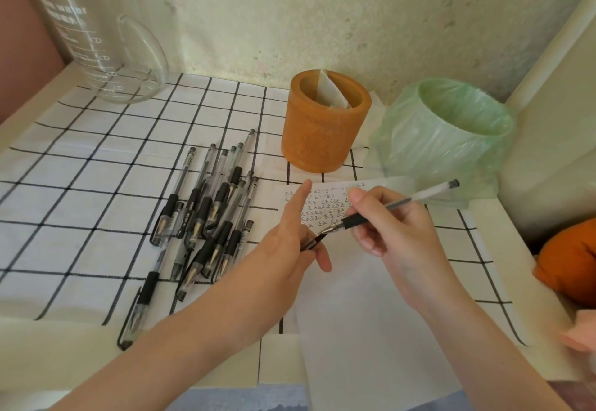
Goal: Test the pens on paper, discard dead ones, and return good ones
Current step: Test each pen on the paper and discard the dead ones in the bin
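My right hand (390, 217) grips a clear gel pen (400, 202) by its black grip, tip pointing left and down. My left hand (290, 243) pinches the pen's black cap (311, 243) right at the tip, index finger stretched out. Both hover over a white paper sheet (354, 298) whose top part carries rows of small written marks (322, 207). Several capped black gel pens (206, 214) lie in a loose pile to the left. An orange pen holder (322, 133) stands behind the paper. A small bin lined with a green bag (451, 130) stands to its right.
A black-and-white checked cloth (80, 185) covers the table. A glass measuring jug (106, 40) stands at the back left. One pen (138, 310) lies apart near the front edge. An orange object (571, 262) sits at the right edge. The wall rises close behind.
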`<state>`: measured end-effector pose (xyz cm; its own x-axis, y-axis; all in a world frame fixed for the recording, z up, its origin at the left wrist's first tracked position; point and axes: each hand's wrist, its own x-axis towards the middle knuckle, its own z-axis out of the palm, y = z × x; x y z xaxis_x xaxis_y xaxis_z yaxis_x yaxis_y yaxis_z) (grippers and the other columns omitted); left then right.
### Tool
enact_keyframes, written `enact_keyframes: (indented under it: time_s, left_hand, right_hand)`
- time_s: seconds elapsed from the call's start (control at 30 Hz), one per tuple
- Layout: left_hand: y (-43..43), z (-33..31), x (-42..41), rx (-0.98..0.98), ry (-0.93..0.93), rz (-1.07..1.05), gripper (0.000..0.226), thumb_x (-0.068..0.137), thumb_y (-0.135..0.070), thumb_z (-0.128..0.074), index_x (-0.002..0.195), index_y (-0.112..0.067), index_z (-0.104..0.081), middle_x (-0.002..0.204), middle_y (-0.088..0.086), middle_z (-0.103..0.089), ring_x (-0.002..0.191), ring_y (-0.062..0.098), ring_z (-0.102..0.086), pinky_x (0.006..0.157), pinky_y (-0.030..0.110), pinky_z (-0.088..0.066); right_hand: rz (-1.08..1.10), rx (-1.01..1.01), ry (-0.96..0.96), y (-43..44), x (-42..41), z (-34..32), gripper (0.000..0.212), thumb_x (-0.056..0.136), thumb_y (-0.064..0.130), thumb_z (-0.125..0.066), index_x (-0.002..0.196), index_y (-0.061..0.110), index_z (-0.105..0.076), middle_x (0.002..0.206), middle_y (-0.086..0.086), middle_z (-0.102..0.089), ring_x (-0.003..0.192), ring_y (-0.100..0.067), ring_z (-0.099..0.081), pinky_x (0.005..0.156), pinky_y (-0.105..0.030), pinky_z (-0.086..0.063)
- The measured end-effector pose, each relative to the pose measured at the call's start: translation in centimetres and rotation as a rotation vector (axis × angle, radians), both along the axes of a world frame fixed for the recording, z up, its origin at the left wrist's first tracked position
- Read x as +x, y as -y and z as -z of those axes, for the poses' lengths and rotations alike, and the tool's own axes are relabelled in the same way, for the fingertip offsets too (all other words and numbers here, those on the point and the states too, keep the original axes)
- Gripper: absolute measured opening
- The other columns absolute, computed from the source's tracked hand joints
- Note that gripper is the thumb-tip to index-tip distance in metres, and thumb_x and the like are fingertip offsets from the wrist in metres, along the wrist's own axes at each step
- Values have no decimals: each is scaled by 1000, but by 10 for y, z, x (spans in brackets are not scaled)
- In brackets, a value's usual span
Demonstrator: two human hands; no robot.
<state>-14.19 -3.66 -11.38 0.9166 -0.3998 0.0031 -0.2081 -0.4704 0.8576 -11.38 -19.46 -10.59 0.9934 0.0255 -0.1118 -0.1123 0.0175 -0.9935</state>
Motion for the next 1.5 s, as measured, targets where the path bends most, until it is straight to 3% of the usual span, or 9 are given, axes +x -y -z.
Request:
enact_keyframes:
  time_s: [0.13,0.2,0.3,0.37,0.5,0.67,1.23,1.37,1.5]
  left_hand:
    - [5,-4,2,-105,-107,-53,58,97,-13,-39,146,-14,-9,93,-11,-59,70,-13,-53,68,1,-37]
    - [3,-2,2,-60,-62,-63,52,95,-16,-45,140,-28,-23,93,-18,-64,80,-11,-56,73,6,-41]
    - [-9,2,5,-131,-62,-194,17,87,-20,-59,104,-24,-59,76,-8,-72,61,7,-62,58,19,-50]
    - [-12,-2,6,-166,-72,-228,5,84,-21,-62,83,-19,-67,61,-10,-68,44,6,-55,46,14,-42]
    - [-7,0,2,-161,-49,-214,18,86,-20,-61,68,-18,-63,48,-14,-58,38,4,-45,46,9,-34]
    - [-8,5,-1,-94,-12,-237,28,86,-26,-60,59,-18,-57,40,-8,-46,37,8,-36,43,14,-31]
    - [-9,4,-4,-414,-341,-186,24,89,-18,-53,73,-4,-66,46,-6,-40,38,4,-27,38,10,-25]
    - [-9,1,0,-372,-301,-206,23,90,-19,-53,75,-7,-67,46,-5,-43,37,4,-28,38,10,-26]
    - [-12,-2,6,-243,-179,-251,24,87,-33,-55,75,-15,-65,46,-3,-54,36,4,-34,40,14,-30]
  right_hand:
    - [-113,-75,-1,-2,-1,4,27,84,20,-66,57,15,-60,45,0,-50,40,-8,-40,41,-13,-31]
    - [-172,-73,-23,-2,-2,4,20,76,27,-70,60,17,-61,48,1,-52,41,-8,-43,40,-14,-31]
    - [-190,13,-51,2,-1,2,20,68,27,-73,69,11,-60,49,0,-55,41,-9,-42,39,-16,-30]
    - [-170,16,-34,3,-1,1,25,70,25,-79,61,16,-57,43,3,-47,38,-10,-34,40,-18,-25]
    - [-130,21,-51,0,0,3,44,73,28,-77,46,21,-44,37,6,-33,37,-11,-24,45,-23,-18]
    - [-134,58,-79,-4,-2,9,39,71,30,-70,48,19,-41,38,5,-35,37,-11,-26,49,-28,-18]
    - [-228,71,-83,-7,-1,8,41,74,25,-69,52,16,-36,37,5,-33,37,-11,-25,43,-23,-20]
    - [-190,82,-126,-10,-1,12,38,73,33,-71,55,15,-43,40,3,-38,40,-12,-29,46,-25,-21]
    - [-305,224,-209,-14,-2,14,30,76,30,-70,82,2,-65,58,0,-56,55,-10,-48,49,-17,-38]
